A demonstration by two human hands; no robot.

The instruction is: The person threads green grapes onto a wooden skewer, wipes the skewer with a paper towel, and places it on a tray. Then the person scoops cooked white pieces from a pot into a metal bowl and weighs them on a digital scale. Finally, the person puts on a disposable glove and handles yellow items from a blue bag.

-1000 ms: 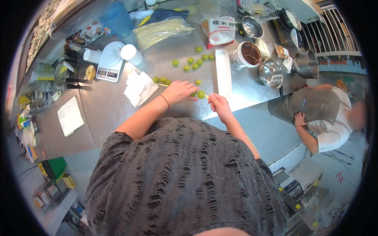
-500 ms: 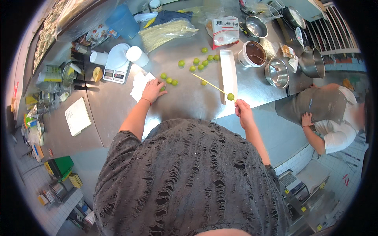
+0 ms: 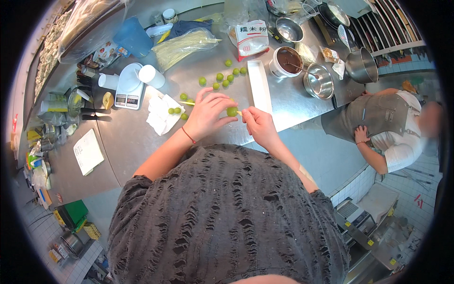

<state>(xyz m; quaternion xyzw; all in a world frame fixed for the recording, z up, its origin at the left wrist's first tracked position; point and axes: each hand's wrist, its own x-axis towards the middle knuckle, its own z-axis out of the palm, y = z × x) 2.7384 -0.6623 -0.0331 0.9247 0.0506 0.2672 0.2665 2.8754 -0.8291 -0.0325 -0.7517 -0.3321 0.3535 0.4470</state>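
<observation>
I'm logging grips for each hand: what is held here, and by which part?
Left hand pinches a green grape at its sides; right hand holds a thin skewer near one end.

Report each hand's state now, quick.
Left hand: closed on a green grape, fingertips pinching it.
Right hand: closed on a thin skewer whose tip meets the grape.

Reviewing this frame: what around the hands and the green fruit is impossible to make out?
- Skewer: head view, mostly hidden between the left hand and right hand; only a short pale bit shows beside the green fruit.
- Right hand's grip: its fingertips are turned away from the camera.
- Dark contents of the white tub: too small to identify.
- Notepad writing: too small.
</observation>
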